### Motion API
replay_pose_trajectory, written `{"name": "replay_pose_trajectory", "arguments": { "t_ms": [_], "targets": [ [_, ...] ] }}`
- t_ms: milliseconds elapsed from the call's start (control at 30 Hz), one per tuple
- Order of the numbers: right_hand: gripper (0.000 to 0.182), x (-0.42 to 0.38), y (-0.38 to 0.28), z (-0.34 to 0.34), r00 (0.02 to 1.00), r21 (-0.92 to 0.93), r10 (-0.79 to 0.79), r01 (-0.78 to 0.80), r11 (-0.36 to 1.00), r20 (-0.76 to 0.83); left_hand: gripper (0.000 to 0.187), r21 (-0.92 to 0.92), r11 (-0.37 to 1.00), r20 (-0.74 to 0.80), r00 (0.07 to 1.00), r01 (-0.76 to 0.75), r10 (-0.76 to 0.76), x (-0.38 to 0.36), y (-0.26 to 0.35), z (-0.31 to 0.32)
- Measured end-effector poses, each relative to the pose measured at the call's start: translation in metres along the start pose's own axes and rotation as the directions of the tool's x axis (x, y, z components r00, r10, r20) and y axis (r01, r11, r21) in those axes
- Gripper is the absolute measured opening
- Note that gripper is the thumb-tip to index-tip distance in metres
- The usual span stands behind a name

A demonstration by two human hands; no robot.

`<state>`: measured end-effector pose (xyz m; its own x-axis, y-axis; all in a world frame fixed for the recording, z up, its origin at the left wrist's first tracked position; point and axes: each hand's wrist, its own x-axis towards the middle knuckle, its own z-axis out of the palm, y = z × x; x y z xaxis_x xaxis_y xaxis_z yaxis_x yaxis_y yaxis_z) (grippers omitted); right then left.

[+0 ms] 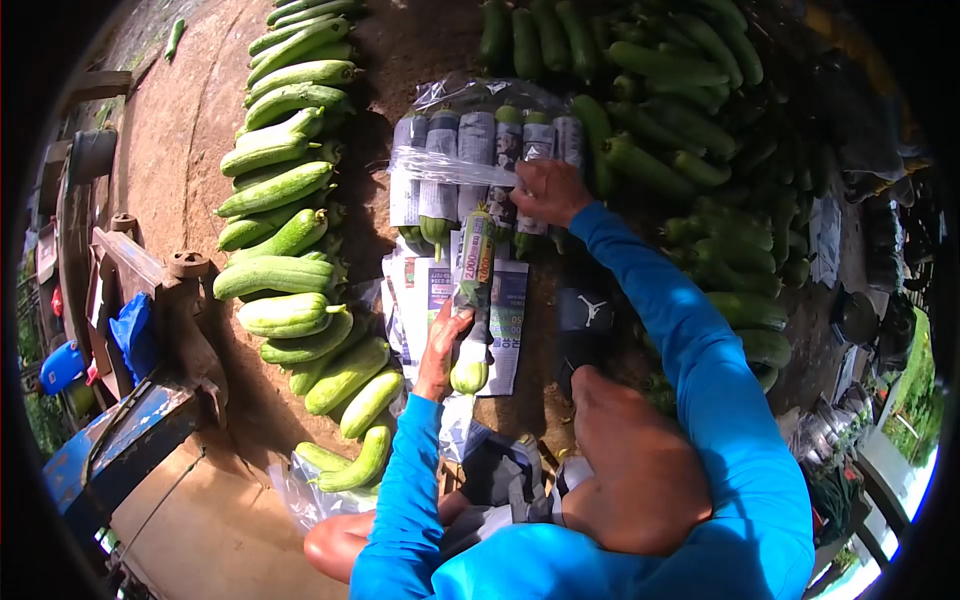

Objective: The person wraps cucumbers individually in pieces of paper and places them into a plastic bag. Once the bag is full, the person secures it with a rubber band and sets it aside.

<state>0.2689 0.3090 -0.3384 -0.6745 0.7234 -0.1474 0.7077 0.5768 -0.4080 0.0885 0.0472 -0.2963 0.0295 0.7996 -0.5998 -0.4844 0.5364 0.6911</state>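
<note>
Several green gourds wrapped in newspaper (475,150) lie side by side, with clear plastic (440,167) stretched across them. My right hand (548,192) is closed at the right end of the plastic band, over the wrapped row. Below the row, one gourd (469,370) lies lengthwise on loose newspaper sheets (507,335), partly covered by printed paper. My left hand (443,345) touches the left side of this gourd, fingers bent along it; its fingertips are partly hidden against the paper.
A long row of unwrapped gourds (275,275) curves down the left. More gourds (670,120) are heaped at the upper right. A blue metal beam (110,450) stands at the lower left. Clear plastic (310,490) lies near my knee.
</note>
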Motion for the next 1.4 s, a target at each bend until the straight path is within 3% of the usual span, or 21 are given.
{"name": "replay_pose_trajectory", "arguments": {
  "t_ms": [67,200,267,300,400,433,467,533,567,633,667,767,833,867,933,1000,1067,1133,1267,1333,1400],
  "targets": [
    [0.029,0.000,0.000,-0.011,0.989,0.158,0.146,-0.148,0.976,0.024,0.058,0.184,0.982,-0.016,0.998,-0.051,0.054,0.022,0.001,0.002],
    [0.032,-0.003,-0.002,-0.022,0.991,0.282,0.123,-0.103,0.954,-0.056,0.043,0.012,0.999,-0.183,0.983,-0.034,0.036,0.065,-0.004,0.012],
    [0.033,-0.002,-0.005,-0.032,0.992,0.319,0.128,-0.119,0.940,-0.009,0.037,-0.047,0.999,-0.073,0.997,0.006,-0.010,0.083,0.023,0.034],
    [0.034,-0.003,-0.004,-0.034,0.993,0.345,0.114,-0.104,0.933,-0.009,0.035,-0.034,0.992,-0.022,0.992,0.125,-0.125,0.099,0.033,0.040],
    [0.036,-0.004,-0.012,-0.035,0.992,0.325,0.115,-0.095,0.941,-0.042,0.037,0.182,0.978,0.069,0.993,-0.106,0.095,0.146,0.034,0.052],
    [0.032,-0.008,-0.015,-0.039,0.990,0.336,0.097,-0.058,0.940,-0.100,0.038,0.265,0.916,0.159,0.950,-0.302,0.267,0.157,0.033,0.056],
    [0.032,-0.011,-0.016,-0.040,0.990,0.330,0.104,-0.066,0.942,-0.098,0.039,0.247,0.923,0.160,0.952,-0.294,0.261,0.162,0.033,0.061],
    [0.026,-0.015,-0.018,-0.042,0.949,0.358,0.066,0.051,0.932,-0.309,0.041,0.211,0.937,0.162,0.955,-0.278,0.247,0.172,0.033,0.073],
    [0.021,-0.020,-0.018,-0.045,0.950,0.350,0.096,0.015,0.937,-0.297,0.040,0.101,0.973,0.168,0.968,-0.207,0.188,0.178,0.029,0.074],
    [0.021,-0.026,-0.011,-0.041,0.946,0.334,0.080,0.032,0.942,-0.316,0.039,-0.258,0.950,0.171,0.976,0.174,-0.132,0.194,0.022,0.076],
    [0.022,-0.031,-0.007,-0.035,0.939,0.322,0.056,0.060,0.945,-0.339,0.039,-0.261,0.948,0.171,0.975,0.182,-0.140,0.198,0.017,0.074],
    [0.027,-0.040,-0.005,-0.023,0.914,0.337,0.082,0.062,0.939,-0.398,0.044,-0.132,0.985,0.220,0.972,0.109,-0.079,0.210,0.007,0.070],
    [0.031,-0.047,-0.008,-0.021,0.912,0.337,0.110,0.032,0.941,-0.394,0.060,0.267,0.938,0.393,0.914,-0.222,0.104,0.217,0.004,0.068],
    [0.034,-0.050,-0.009,-0.022,0.906,0.332,0.136,0.005,0.943,-0.400,0.060,0.264,0.938,0.384,0.917,-0.222,0.109,0.221,0.007,0.068],
    [0.039,-0.052,-0.011,-0.027,0.938,0.381,0.161,-0.034,0.924,-0.307,0.071,0.653,0.748,0.363,0.915,-0.117,-0.174,0.227,0.017,0.069],
    [0.042,-0.056,-0.005,-0.012,0.872,0.418,0.249,-0.056,0.907,-0.421,0.073,0.648,0.733,0.341,0.940,-0.207,-0.035,0.213,0.037,0.076],
    [0.048,-0.060,0.002,-0.004,0.894,0.420,0.236,-0.060,0.906,-0.380,0.055,0.628,0.734,0.319,0.946,-0.260,0.063,0.213,0.041,0.080],
    [0.049,-0.066,0.000,0.001,0.880,0.585,0.299,-0.030,0.810,-0.368,0.056,0.644,0.721,0.321,0.946,-0.254,0.047,0.208,0.040,0.083],
    [0.053,-0.072,0.017,0.015,0.858,0.653,0.322,0.019,0.757,-0.399,0.056,0.687,0.705,0.193,0.980,-0.176,0.057,0.190,0.052,0.104],
    [0.060,-0.069,0.030,0.025,0.769,0.777,0.542,-0.094,0.622,-0.340,0.064,0.601,0.790,0.238,0.971,-0.124,-0.029,0.199,0.043,0.103],
    [0.063,-0.074,0.018,0.032,0.788,0.786,0.558,-0.163,0.596,-0.259,0.064,0.583,0.795,0.222,0.974,-0.167,0.042,0.194,0.041,0.107]
  ]
}}
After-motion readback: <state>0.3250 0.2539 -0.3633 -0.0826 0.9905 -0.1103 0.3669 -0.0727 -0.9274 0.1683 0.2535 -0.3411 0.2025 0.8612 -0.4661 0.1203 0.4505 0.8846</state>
